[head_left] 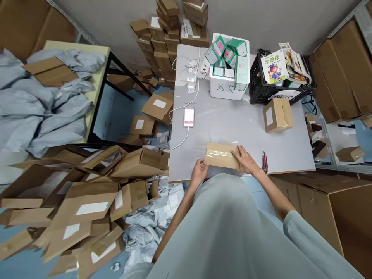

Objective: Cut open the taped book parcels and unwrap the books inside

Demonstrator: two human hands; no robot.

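A flat brown cardboard parcel (pixel 218 154), taped along its top, lies near the front edge of the grey table (pixel 226 120). My left hand (pixel 199 171) grips the parcel's left end with curled fingers. My right hand (pixel 244 159) rests on the parcel's right end, fingers lying flat across it. A red-handled cutter (pixel 264 161) lies on the table just right of my right hand.
A phone (pixel 188 117) on a white cable, a small taped box (pixel 277 114), a white bin of green boxes (pixel 229 66) and a black crate of booklets (pixel 279 77) stand farther back. Cardboard parcels (pixel 87 201) are heaped on the floor at left. Large cartons (pixel 343 69) stand at right.
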